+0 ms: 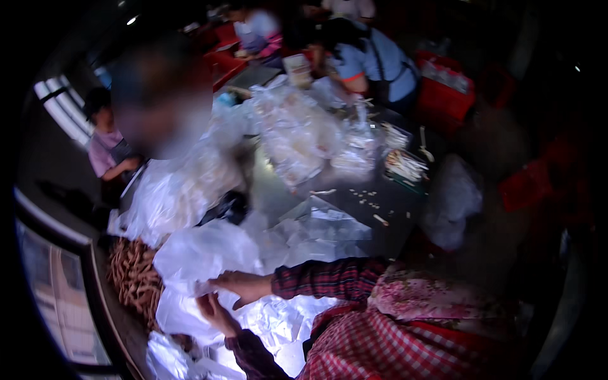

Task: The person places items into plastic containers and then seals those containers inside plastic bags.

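Observation:
My right hand [244,286] reaches left over a white translucent plastic bag [206,251], its fingers stretched and its thumb apart. Just below it, my left hand [217,314] has raised fingers near the right fingertips. A bit of thin plastic shows at the fingertips of both hands; blur hides whether either grips it. Under and beside the hands lie crumpled, brightly lit clear plastic sheets [285,318]. A heap of brown, finger-shaped pieces [135,280] lies left of the bag. Flat clear bags [327,221] rest on the dark table [273,194].
Large filled plastic bags [294,128] cover the table's far part. Trays of pale sticks [406,166] stand at its right, with small pale bits scattered nearby. Several people work around it, one in a blue shirt [387,61]. Red crates [444,92] stand behind; a window [61,294] is at left.

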`<state>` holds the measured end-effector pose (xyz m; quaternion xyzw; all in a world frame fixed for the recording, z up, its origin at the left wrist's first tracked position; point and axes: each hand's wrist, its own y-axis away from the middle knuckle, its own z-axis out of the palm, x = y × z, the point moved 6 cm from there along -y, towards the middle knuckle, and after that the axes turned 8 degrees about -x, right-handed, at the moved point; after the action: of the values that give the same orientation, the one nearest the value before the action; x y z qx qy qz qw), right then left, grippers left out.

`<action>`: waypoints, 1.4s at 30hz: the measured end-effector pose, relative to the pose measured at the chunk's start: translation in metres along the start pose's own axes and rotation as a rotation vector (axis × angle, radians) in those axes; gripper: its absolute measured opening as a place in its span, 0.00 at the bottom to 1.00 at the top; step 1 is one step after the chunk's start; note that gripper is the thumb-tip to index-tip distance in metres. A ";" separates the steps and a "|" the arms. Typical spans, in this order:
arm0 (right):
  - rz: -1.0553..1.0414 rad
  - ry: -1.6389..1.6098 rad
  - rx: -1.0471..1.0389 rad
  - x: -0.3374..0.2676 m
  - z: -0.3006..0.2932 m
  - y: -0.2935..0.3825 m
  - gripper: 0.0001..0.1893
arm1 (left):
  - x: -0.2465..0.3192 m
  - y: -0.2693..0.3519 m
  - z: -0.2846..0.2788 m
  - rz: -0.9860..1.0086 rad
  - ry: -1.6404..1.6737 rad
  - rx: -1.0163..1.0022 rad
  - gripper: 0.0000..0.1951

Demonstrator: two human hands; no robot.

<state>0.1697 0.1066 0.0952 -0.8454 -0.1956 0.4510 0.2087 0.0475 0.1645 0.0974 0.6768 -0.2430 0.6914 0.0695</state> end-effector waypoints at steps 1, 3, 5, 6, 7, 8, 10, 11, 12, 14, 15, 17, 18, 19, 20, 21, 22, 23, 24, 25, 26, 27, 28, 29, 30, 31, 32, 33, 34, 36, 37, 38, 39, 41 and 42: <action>0.170 0.136 -0.075 0.020 0.012 0.005 0.25 | 0.015 0.006 0.004 0.057 -0.227 0.154 0.23; 0.496 -0.168 -0.109 0.034 -0.007 0.024 0.12 | 0.049 0.009 -0.007 0.361 -1.134 0.379 0.26; 0.396 -0.155 0.087 0.005 -0.063 0.045 0.09 | 0.029 0.002 -0.039 0.316 -1.258 0.468 0.25; 0.278 -0.129 0.176 -0.012 -0.087 0.054 0.08 | 0.009 -0.009 -0.057 0.206 -1.195 0.421 0.25; 0.157 -0.217 0.296 -0.024 -0.107 0.068 0.10 | -0.012 -0.018 -0.070 0.102 -1.113 0.369 0.24; 0.123 -0.113 0.319 -0.036 -0.122 0.078 0.15 | -0.030 -0.023 -0.086 -0.004 -1.019 0.329 0.24; 0.103 -0.116 0.316 -0.045 -0.138 0.094 0.17 | -0.059 -0.028 -0.101 -0.164 -0.784 0.247 0.23; 0.182 -0.171 0.294 -0.048 -0.141 0.098 0.14 | -0.070 -0.028 -0.106 -0.225 -0.631 0.212 0.23; 0.198 -0.123 0.215 -0.043 -0.135 0.098 0.20 | -0.074 -0.027 -0.106 -0.256 -0.449 0.176 0.23; 0.217 -0.031 0.159 -0.037 -0.120 0.093 0.32 | -0.066 -0.023 -0.091 -0.284 -0.107 0.075 0.22; 0.223 0.010 0.176 -0.041 -0.110 0.089 0.38 | -0.055 -0.022 -0.062 -0.295 0.040 -0.042 0.22; 0.227 0.047 0.081 -0.051 -0.083 0.068 0.58 | -0.006 -0.012 0.001 -0.288 0.109 -0.298 0.21; 0.154 0.104 0.222 -0.062 -0.080 0.068 0.53 | 0.006 0.017 0.028 -0.173 -0.114 -0.408 0.22; 0.174 0.133 0.282 -0.063 -0.085 0.073 0.46 | 0.013 0.037 0.071 -0.025 -0.308 -0.556 0.25; 0.212 0.141 0.344 -0.055 -0.098 0.088 0.39 | 0.043 0.061 0.130 0.198 -0.552 -0.679 0.29; 0.297 0.159 0.444 -0.038 -0.119 0.115 0.32 | 0.082 0.070 0.161 0.232 -0.458 -0.804 0.31; 0.400 0.177 0.574 -0.015 -0.146 0.151 0.26 | 0.131 0.081 0.182 0.272 -0.356 -0.926 0.34; 0.484 0.186 0.765 0.003 -0.178 0.192 0.20 | 0.166 0.088 0.192 0.341 -0.258 -1.068 0.36; 0.553 0.167 0.971 0.013 -0.214 0.249 0.14 | 0.168 0.096 0.196 0.323 -0.207 -1.134 0.36; 0.516 0.143 1.151 0.010 -0.252 0.298 0.11 | 0.170 0.101 0.188 0.312 -0.162 -1.180 0.35; 0.482 -0.145 1.282 -0.023 -0.290 0.296 0.10 | 0.155 0.100 0.173 0.226 -0.167 -1.192 0.33; 0.386 -0.268 1.309 -0.022 -0.333 0.362 0.14 | 0.115 0.102 0.158 0.120 -0.117 -1.209 0.31; 0.477 -0.179 1.355 -0.045 -0.350 0.388 0.18 | 0.082 0.104 0.148 0.010 -0.150 -1.110 0.32; 0.554 -0.077 1.401 -0.073 -0.364 0.398 0.23 | 0.059 0.103 0.141 -0.081 -0.178 -1.015 0.33; 0.616 -0.075 1.270 -0.075 -0.353 0.386 0.27 | 0.051 0.098 0.141 0.069 -0.334 -0.860 0.37; 0.697 -0.070 1.137 -0.081 -0.329 0.371 0.31 | 0.020 0.096 0.144 -0.060 -0.256 -0.721 0.42; 0.773 -0.183 1.008 -0.065 -0.295 0.361 0.35 | 0.002 0.099 0.154 -0.016 -0.303 -0.739 0.43; 0.809 -0.343 0.923 -0.049 -0.255 0.339 0.37 | -0.013 0.098 0.167 0.044 -0.350 -0.763 0.45; 0.838 -0.405 0.889 -0.007 -0.217 0.361 0.37 | -0.029 0.109 0.187 0.033 -0.238 -0.910 0.45; 0.898 -0.357 0.703 0.033 -0.165 0.357 0.34 | -0.031 0.131 0.219 0.063 -0.159 -1.131 0.45; 0.907 -0.323 0.642 0.026 -0.158 0.333 0.33 | -0.024 0.139 0.233 0.124 -0.151 -1.234 0.45; 0.901 -0.333 0.625 0.015 -0.159 0.313 0.31 | -0.017 0.148 0.241 0.102 -0.057 -1.291 0.43; 0.853 -0.419 0.672 0.006 -0.165 0.284 0.29 | -0.016 0.146 0.238 0.069 -0.088 -1.301 0.42; 0.726 -0.551 0.928 -0.026 -0.211 0.274 0.26 | -0.014 0.151 0.234 0.023 -0.090 -1.399 0.39; 0.650 -0.590 1.070 -0.037 -0.239 0.288 0.23 | -0.008 0.140 0.220 -0.078 0.011 -1.312 0.37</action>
<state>0.3933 -0.1954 0.0886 -0.4837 0.2684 0.7364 0.3895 0.1868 -0.0506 0.0487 0.4988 -0.5891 0.4003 0.4939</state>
